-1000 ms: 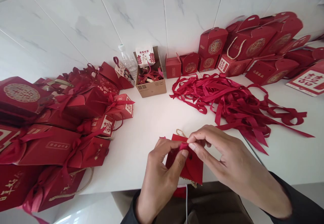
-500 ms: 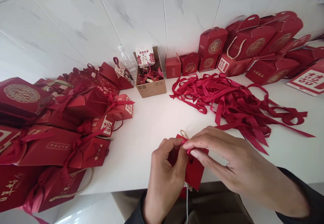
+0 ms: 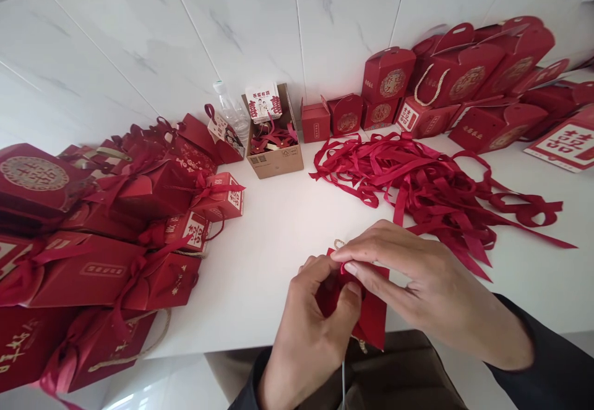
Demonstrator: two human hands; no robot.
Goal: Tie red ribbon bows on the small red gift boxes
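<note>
A small red gift box (image 3: pixel 375 311) with a cord handle is at the table's front edge, between my two hands. My left hand (image 3: pixel 320 317) curls around its left side, the thumb pressing on top. From the right, my right hand (image 3: pixel 399 280) reaches over the box and pinches a short piece of red ribbon (image 3: pixel 344 268) between thumb and index finger. The left index fingertip touches the same spot. My fingers cover most of the ribbon and the box's top. Beyond my right hand lies a loose heap of red ribbons (image 3: pixel 417 175).
Red boxes tied with bows (image 3: pixel 93 261) crowd the left side of the white table (image 3: pixel 260 261). A small cardboard box (image 3: pixel 276 161) and a clear plastic bottle (image 3: pixel 232 113) stand by the tiled wall. More red boxes (image 3: pixel 468 76) are stacked at back right.
My left thumb has moved down and right on the box, away from the ribbon. My right hand keeps its pinch. The box has shifted slightly right.
</note>
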